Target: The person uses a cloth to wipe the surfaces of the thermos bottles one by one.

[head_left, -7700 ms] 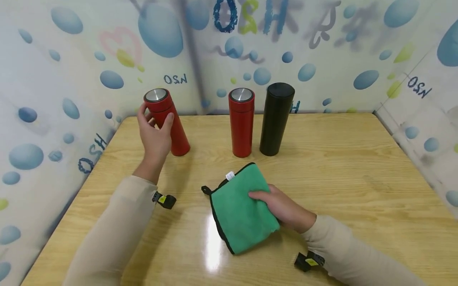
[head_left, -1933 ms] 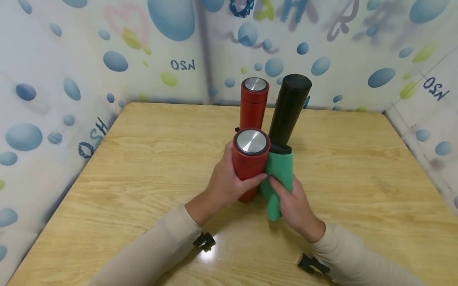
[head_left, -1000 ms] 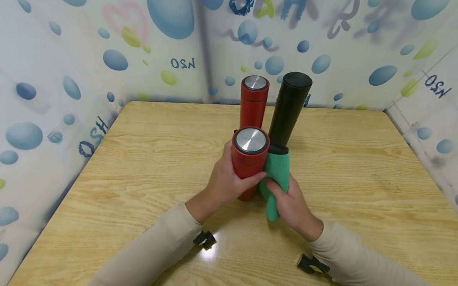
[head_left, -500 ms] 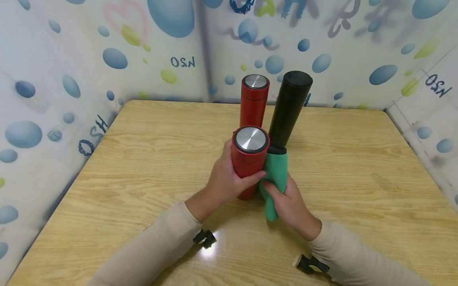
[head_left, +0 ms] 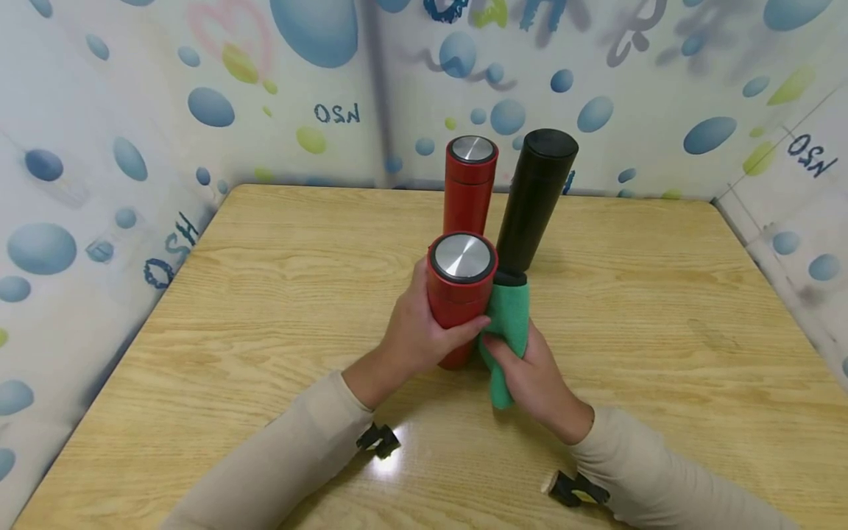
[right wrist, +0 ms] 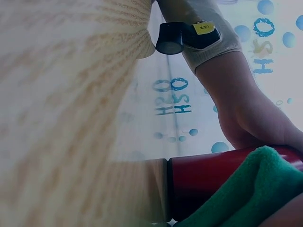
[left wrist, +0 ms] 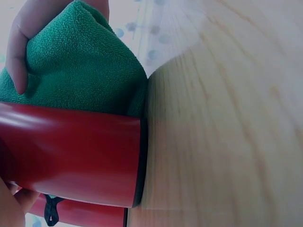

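Note:
My left hand (head_left: 412,335) grips a red thermos flask (head_left: 457,308) with a silver-topped lid, upright in front of the other flasks. A green cloth (head_left: 513,313) with black edging lies against the flask's right side, pinched by my right hand (head_left: 539,379), thumb on top. In the left wrist view the flask's black base (left wrist: 140,163) is right at the tabletop, and the cloth hangs beside it; its black loop (left wrist: 51,212) shows on the far side of the flask. The right wrist view has the flask's lower body (right wrist: 208,177) partly covered by the cloth.
Behind stand a second red flask (head_left: 469,195), partly hidden by the held one, and a black flask (head_left: 536,199) to its right. All are on a wooden table (head_left: 265,294) against a patterned wall (head_left: 265,140). Light glares off the front of the tabletop.
Since the earliest frame, my left hand has brought the flask from the back left to the middle, and the cloth is now against it. Lately my right hand has edged left with the cloth.

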`<state>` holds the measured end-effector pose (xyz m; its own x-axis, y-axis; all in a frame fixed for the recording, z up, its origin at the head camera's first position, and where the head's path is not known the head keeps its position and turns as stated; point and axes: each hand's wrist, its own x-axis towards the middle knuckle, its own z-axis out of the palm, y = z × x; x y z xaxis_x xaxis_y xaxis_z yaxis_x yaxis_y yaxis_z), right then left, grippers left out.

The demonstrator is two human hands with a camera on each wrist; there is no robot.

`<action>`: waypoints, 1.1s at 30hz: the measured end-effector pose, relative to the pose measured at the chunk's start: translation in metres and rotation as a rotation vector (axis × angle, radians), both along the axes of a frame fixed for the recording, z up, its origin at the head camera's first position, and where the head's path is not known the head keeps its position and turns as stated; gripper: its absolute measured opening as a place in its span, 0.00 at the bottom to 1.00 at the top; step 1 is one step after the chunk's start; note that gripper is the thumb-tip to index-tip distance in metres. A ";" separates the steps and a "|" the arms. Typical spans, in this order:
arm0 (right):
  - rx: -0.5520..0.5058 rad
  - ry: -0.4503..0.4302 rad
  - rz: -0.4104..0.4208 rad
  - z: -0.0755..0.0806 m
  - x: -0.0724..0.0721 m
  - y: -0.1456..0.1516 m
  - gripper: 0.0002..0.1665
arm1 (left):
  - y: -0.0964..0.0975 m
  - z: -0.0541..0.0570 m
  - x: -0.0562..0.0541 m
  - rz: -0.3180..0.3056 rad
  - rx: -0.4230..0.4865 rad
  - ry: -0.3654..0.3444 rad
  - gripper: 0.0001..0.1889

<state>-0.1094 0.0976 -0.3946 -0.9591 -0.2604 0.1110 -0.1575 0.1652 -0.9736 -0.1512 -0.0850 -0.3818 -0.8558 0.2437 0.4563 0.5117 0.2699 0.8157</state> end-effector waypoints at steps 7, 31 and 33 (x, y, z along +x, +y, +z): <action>0.013 -0.026 0.000 0.001 0.001 0.000 0.25 | 0.000 -0.001 -0.001 0.001 0.009 0.014 0.46; 0.025 -0.039 -0.011 0.001 0.001 -0.003 0.27 | -0.001 -0.002 -0.003 -0.016 0.017 0.035 0.46; 0.022 -0.037 -0.010 0.001 0.001 -0.004 0.27 | -0.001 -0.002 -0.003 -0.016 0.018 0.037 0.46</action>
<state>-0.1086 0.0941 -0.3932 -0.9650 -0.2527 0.0701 -0.1202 0.1885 -0.9747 -0.1541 -0.0861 -0.3836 -0.8344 0.2489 0.4917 0.5456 0.2471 0.8008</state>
